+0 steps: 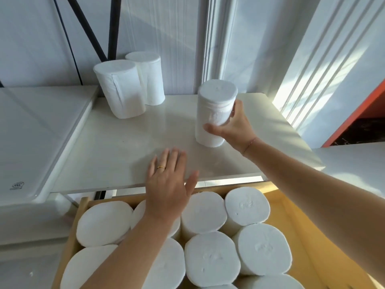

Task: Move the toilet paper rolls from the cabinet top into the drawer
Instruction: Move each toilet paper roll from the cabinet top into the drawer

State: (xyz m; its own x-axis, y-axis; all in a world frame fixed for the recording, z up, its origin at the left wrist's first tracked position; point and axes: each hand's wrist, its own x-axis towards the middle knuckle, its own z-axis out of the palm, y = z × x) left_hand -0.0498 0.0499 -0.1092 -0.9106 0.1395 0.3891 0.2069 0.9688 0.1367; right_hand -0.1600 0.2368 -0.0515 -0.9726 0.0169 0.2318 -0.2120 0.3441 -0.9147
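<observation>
White roll [213,110] in curled right hand [233,127]

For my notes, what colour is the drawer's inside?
Yellowish tan; the drawer shows best in the head view.

Drawer [291,209] and nearest rolls [275,282] (bottom row) cut by lower edge
</observation>
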